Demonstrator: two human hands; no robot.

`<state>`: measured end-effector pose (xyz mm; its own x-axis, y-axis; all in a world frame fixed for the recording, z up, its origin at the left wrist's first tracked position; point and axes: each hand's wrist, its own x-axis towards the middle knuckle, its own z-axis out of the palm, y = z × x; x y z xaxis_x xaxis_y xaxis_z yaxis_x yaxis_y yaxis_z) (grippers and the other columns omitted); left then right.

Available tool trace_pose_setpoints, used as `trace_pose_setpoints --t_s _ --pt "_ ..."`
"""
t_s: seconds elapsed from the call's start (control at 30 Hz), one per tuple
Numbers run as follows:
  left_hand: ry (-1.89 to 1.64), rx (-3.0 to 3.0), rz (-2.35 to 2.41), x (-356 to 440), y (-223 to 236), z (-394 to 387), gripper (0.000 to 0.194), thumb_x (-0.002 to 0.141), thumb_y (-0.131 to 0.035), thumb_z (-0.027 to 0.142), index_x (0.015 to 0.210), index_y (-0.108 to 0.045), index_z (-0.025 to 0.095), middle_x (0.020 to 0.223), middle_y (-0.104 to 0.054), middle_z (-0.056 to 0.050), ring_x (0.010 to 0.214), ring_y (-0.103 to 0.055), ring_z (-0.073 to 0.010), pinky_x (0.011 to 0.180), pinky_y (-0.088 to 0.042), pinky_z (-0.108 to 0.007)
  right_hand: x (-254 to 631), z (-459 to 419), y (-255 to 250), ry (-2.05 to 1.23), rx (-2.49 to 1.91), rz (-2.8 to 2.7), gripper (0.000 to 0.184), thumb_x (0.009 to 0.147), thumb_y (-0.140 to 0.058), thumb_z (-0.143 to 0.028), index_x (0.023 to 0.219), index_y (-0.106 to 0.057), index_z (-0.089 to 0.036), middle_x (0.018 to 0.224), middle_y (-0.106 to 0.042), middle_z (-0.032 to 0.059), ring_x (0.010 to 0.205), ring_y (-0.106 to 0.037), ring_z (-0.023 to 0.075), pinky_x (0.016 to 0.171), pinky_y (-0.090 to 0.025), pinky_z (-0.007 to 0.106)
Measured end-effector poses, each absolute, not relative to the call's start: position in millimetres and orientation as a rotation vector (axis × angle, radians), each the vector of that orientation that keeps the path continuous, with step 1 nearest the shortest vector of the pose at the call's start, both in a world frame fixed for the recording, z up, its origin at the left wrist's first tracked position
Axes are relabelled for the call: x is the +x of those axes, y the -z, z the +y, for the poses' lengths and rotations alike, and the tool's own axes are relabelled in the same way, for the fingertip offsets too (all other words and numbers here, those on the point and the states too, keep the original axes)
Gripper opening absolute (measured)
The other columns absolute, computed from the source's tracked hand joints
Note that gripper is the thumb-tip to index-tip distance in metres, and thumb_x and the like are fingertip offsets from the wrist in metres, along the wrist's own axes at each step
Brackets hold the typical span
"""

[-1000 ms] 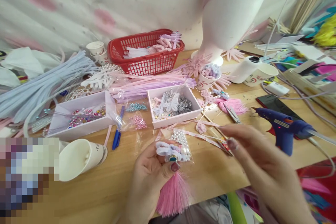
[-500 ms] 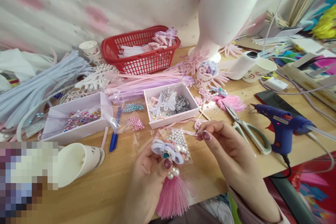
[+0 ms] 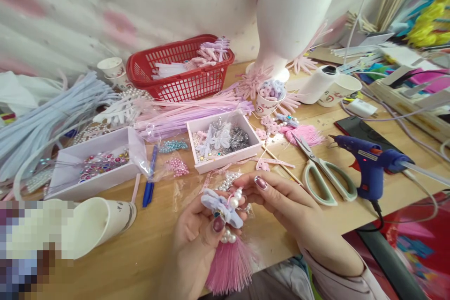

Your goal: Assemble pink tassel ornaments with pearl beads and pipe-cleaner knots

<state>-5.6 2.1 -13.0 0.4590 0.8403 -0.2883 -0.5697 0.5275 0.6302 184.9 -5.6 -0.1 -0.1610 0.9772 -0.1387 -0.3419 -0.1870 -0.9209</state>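
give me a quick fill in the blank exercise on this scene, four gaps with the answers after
1. From the flower ornament in the left hand hangs a ____ tassel.
2. The plastic basket at the back of the table is ____.
3. Nearer than the basket, ____ shallow open boxes hold small decorations.
4. In the picture, the scissors lie to the ____ of the blue glue gun.

Missing words: pink; red; two; left
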Motion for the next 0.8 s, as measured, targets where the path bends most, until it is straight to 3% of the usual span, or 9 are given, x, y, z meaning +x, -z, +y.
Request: trace_pose_setpoints --t_s 0.3,0.4,0.53,0.67,0.8 --pt "-0.92 0.493 0.691 -3 8 1 0.025 0.075 -0.092 0.031 0.097 -0.083 0.025 0.099 -0.082 -0.005 0.087 -0.078 -0.0172 0.077 -0.062 -0.022 175 0 0 -1.573 -0.908 -0.904 0.016 0.097 -0.07 -0.037 0.091 -0.072 -0.022 0.08 -0.071 -0.0018 0.072 -0.066 0.0094 0.073 -0.055 0.021" --pt "-0.942 0.45 0.787 1 1 2 0.034 0.067 -0.096 0.033 0.097 -0.083 0.024 0.093 -0.082 -0.004 0.084 -0.078 -0.0181 0.081 -0.061 -0.025 178 -1 -4 -1.358 -1.03 -1.047 0.013 0.098 -0.069 -0.034 0.091 -0.071 -0.023 0.085 -0.071 -0.0009 0.079 -0.067 0.0111 0.075 -0.054 0.022" --pt "-0.899 0.436 0.788 4 -7 6 0.036 0.068 -0.094 0.047 0.089 -0.083 0.02 0.076 -0.081 -0.004 0.072 -0.077 -0.0161 0.069 -0.059 -0.021 185 -1 -14 -1.14 -1.119 -1.324 0.012 0.098 -0.069 -0.03 0.088 -0.072 -0.024 0.09 -0.071 -0.0003 0.088 -0.066 0.0132 0.082 -0.051 0.024" --pt "-0.877 0.472 0.85 5 -17 8 0.029 0.065 -0.096 0.041 0.072 -0.081 0.018 0.064 -0.077 -0.002 0.063 -0.072 -0.0132 0.064 -0.056 -0.019 187 0 -26 -1.026 -1.106 -1.491 0.013 0.099 -0.067 -0.028 0.087 -0.071 -0.025 0.088 -0.07 -0.0005 0.088 -0.065 0.0138 0.081 -0.05 0.025" --pt "-0.914 0.576 0.854 7 -19 5 0.03 0.066 -0.096 0.042 0.072 -0.081 0.017 0.066 -0.075 0.0 0.063 -0.068 -0.0096 0.063 -0.052 -0.016 186 0 -34 -0.877 -1.103 -1.63 0.01 0.098 -0.067 -0.024 0.089 -0.071 -0.024 0.091 -0.071 0.0006 0.089 -0.065 0.0146 0.081 -0.049 0.025"
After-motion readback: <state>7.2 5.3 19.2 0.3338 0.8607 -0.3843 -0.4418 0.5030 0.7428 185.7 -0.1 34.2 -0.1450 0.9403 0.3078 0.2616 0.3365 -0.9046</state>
